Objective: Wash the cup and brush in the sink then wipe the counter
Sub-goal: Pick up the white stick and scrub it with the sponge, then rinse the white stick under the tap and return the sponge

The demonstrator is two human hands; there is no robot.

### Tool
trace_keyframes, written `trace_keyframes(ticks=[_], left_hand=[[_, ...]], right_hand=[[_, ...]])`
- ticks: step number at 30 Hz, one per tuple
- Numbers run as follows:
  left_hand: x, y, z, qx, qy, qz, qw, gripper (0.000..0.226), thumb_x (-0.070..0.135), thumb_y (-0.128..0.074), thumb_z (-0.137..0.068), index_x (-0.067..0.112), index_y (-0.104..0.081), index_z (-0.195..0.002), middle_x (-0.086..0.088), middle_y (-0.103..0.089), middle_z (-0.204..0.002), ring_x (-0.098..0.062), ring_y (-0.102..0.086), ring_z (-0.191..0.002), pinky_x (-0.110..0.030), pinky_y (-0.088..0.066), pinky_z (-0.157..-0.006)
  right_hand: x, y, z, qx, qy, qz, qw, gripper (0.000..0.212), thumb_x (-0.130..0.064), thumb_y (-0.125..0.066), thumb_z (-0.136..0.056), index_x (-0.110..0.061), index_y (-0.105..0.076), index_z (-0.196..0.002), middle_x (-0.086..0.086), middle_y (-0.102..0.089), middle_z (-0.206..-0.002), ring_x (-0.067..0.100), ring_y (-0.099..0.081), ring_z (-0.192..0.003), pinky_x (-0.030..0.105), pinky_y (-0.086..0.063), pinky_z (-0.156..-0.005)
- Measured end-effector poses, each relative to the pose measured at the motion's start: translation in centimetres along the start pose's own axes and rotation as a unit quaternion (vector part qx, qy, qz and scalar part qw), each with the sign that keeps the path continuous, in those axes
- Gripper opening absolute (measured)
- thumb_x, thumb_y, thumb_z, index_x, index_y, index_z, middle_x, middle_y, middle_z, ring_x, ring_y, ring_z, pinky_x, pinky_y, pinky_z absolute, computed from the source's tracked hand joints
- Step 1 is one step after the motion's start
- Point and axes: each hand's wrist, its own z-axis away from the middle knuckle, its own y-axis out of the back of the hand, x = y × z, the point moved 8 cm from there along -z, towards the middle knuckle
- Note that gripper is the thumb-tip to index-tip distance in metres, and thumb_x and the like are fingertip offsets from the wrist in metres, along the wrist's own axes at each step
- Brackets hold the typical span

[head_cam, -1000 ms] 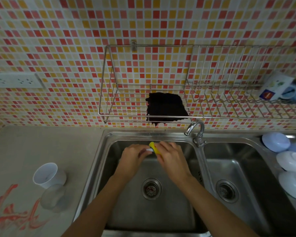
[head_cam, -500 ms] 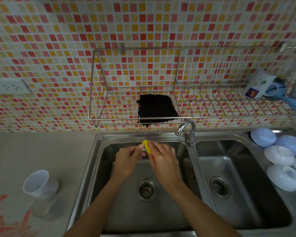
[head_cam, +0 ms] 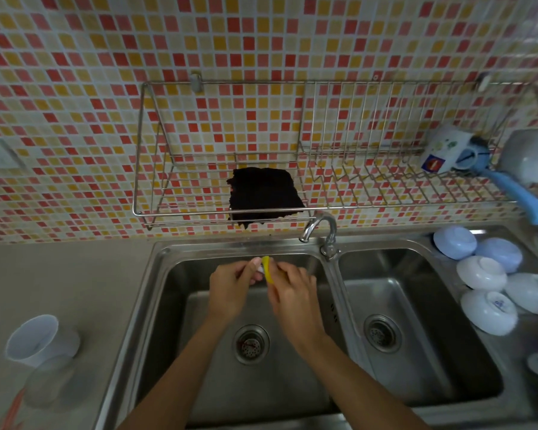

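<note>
Faucet [head_cam: 319,231] seemingly just above hands [head_cam: 261,287].

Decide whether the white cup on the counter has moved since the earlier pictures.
No. The white cup still stands left of the sink rim, right beside the clear glass; only the camera's view has shifted.

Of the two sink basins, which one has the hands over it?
The left basin: both the left hand and the right hand hold a small yellow item above it. The right basin has nothing over it.
</note>
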Motion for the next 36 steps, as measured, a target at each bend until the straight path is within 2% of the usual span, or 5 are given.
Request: trace_keyframes(ticks=[7,17,21,32,36], left_hand=[[-0.8,-2.3,-1.3,0.008,-0.003,-0.006,1.000,0.015,0.027,-0.062,-0.090,0.022,-0.074,-0.083,0.012,-0.070,-0.068,0.002,-0.066,-0.067,-0.010,-0.049,-0.063],[-1.2,-6.2,-3.8,-0.120,0.028,0.030,0.992,0.019,0.017,-0.068,-0.085,0.020,-0.073,-0.103,0.011,-0.074,-0.085,0.004,-0.066,-0.079,-0.007,-0.048,-0.073],[-0.3,-7.4,-4.2,-0.139,0.034,0.043,0.989,0.017,0.016,-0.065,-0.087,0.023,-0.071,-0.102,0.010,-0.073,-0.088,0.007,-0.065,-0.079,-0.003,-0.046,-0.073],[-0.3,-10.4,-4.9,-0.131,0.104,0.103,0.981,0.013,0.020,-0.069,-0.085,0.015,-0.075,-0.095,-0.004,-0.075,-0.086,-0.012,-0.069,-0.084,-0.022,-0.052,-0.081],[0.4,-11.5,-5.1,-0.151,0.100,0.099,0.979,0.019,0.013,-0.074,-0.080,0.009,-0.074,-0.099,0.001,-0.075,-0.095,-0.002,-0.069,-0.084,-0.008,-0.049,-0.074]], right_hand=[[6.4,-2.8,-0.1,-0.089,-0.048,-0.019,0.995,0.048,-0.005,-0.068,-0.076,-0.018,-0.062,-0.121,0.005,-0.065,-0.103,0.023,-0.062,-0.084,0.036,-0.055,-0.072],[20.2,-5.5,-0.7,-0.130,-0.339,-0.142,0.921,0.039,-0.012,-0.063,-0.085,-0.018,-0.045,-0.119,0.008,-0.063,-0.095,0.027,-0.062,-0.085,0.034,-0.053,-0.073],[20.7,-7.7,-0.5,-0.174,-0.331,-0.159,0.914,0.063,-0.014,-0.066,-0.083,-0.027,-0.036,-0.137,0.008,-0.062,-0.099,0.023,-0.064,-0.089,0.037,-0.056,-0.080],[18.9,-6.9,-1.4,-0.198,-0.269,-0.155,0.930,0.064,-0.013,-0.059,-0.088,-0.019,-0.030,-0.145,0.013,-0.066,-0.105,0.030,-0.064,-0.095,0.036,-0.052,-0.083],[19.3,-6.1,-1.2,-0.173,-0.287,-0.185,0.924,0.062,-0.010,-0.060,-0.086,-0.022,-0.036,-0.142,0.012,-0.066,-0.100,0.030,-0.064,-0.090,0.031,-0.051,-0.077]])
